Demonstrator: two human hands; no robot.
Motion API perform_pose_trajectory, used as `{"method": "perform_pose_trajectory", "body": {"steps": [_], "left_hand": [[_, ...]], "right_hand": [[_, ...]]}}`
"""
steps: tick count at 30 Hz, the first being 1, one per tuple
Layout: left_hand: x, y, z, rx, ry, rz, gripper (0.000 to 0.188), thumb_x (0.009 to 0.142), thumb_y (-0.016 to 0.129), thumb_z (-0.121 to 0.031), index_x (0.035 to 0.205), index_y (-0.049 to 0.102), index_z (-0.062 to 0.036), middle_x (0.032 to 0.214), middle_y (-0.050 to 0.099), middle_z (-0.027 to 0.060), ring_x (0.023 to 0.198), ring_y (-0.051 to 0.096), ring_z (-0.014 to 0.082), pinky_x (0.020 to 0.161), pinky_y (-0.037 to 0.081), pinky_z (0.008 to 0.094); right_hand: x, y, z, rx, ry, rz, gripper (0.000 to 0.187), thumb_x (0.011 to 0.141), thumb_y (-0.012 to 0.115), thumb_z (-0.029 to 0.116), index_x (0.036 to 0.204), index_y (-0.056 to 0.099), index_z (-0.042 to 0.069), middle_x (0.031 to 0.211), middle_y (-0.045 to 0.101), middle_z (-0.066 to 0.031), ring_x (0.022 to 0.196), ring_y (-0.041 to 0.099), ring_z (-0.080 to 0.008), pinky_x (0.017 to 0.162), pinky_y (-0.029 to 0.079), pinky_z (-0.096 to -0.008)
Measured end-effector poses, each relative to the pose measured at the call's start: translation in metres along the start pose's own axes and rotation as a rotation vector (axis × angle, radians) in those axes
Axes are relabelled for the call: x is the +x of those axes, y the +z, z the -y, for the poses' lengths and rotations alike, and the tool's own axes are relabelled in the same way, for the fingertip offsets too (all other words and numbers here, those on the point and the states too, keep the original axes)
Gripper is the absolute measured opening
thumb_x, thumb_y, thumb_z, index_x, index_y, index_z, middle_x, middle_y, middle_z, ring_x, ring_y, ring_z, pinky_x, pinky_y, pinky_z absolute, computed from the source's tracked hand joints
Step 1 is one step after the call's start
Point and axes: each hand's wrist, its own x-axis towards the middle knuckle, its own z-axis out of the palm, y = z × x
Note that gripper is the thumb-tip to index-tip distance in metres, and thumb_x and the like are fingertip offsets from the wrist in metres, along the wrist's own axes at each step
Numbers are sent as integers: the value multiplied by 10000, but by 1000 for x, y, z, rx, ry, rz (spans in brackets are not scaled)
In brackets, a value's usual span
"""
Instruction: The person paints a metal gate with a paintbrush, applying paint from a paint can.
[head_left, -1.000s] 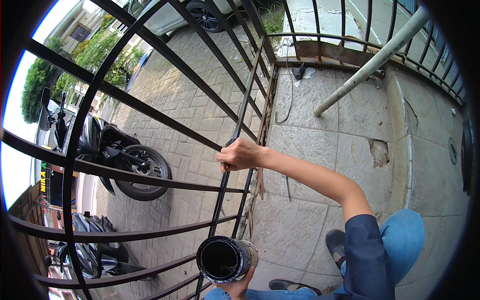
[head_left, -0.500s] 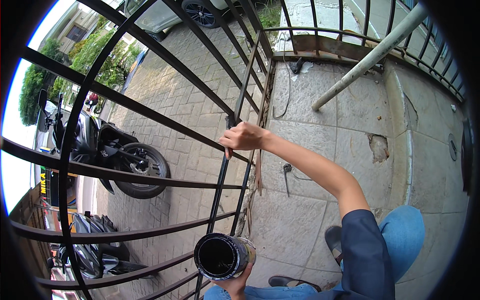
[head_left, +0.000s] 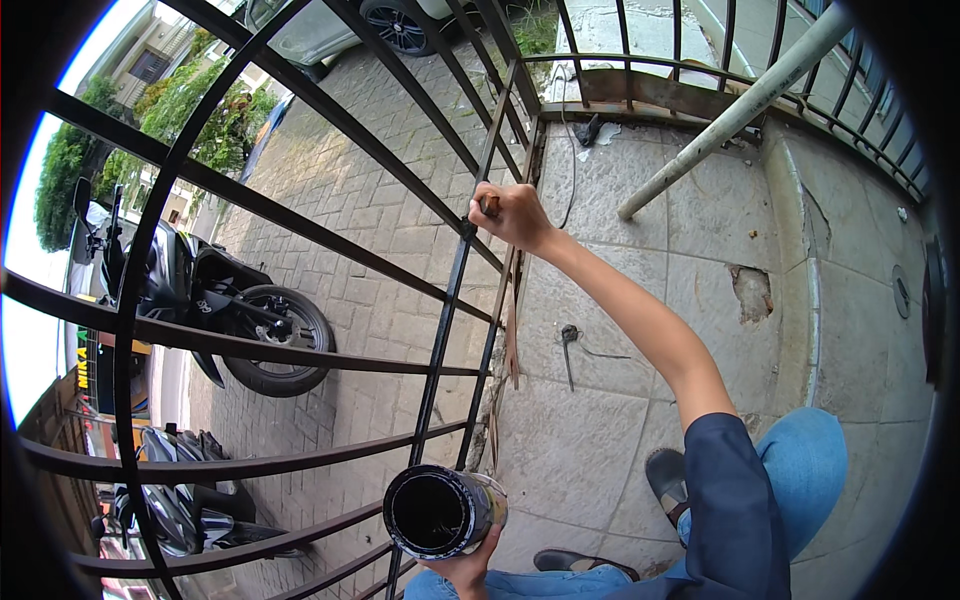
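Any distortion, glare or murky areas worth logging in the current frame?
Head view, left: fence bars bow visibly; head view, far left: sky washed out to white; head view, lower middle: the can's inside too dark to read.

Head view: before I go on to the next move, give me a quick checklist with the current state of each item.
1. Can held by the left hand: ok, fingers wrap its side.
2. Can uncovered: ok, its round mouth shows open, dark inside.
3. Level inside the can: cannot tell, the interior is too dark.
4. Right hand gripping the tool: ok, closed around it, with the brown handle end showing.
5. Tool's working end on the black rail: cannot tell, the fist hides most of it.
6. Tiled floor free of loose items: not ok, a small black object with a thin wire lies there.
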Motion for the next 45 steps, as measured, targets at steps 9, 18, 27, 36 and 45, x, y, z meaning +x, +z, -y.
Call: {"method": "perform_pose_trajectory", "body": {"steps": [9,18,27,36,45], "left_hand": [[2,5,1,-13,18,-12,1015,470,832,-30,1305,256,-27,1212,418,141,1082,459,248,926,412,371],[-3,3,8,43,34,-62,1004,464,829,-16,1296,268,-30,1215,416,140,1085,455,252,952,387,382],[-3,-4,8,70,15,-34,1032,459,822,8,1310,240,-44,1234,393,148,1101,443,253,955,385,383],[-1,0,2,12,-49,-40,1041,455,823,7,1316,242,-56,1241,398,137,1106,443,256,959,382,381],[-7,-8,13,78,29,-52,1046,452,819,20,1320,240,-66,1242,401,138,1110,441,259,953,392,387]], "right_hand": [[-34,18,42,-3,-356,294,230,741,657,194,683,470,73,547,493,-41,468,560,-205,438,475,-285],[-47,19,21,505,522,-120,237,792,582,194,640,530,20,440,496,-39,405,521,-113,422,398,-259],[-64,32,19,426,662,-624,196,854,556,160,742,544,0,537,554,-40,442,556,-88,407,426,-202],[-116,29,88,731,799,-424,213,840,559,153,687,531,7,509,540,-40,402,534,-85,375,418,-212],[-61,36,5,631,813,-845,170,850,544,130,729,522,13,521,547,-47,404,547,-102,363,431,-213]]}}
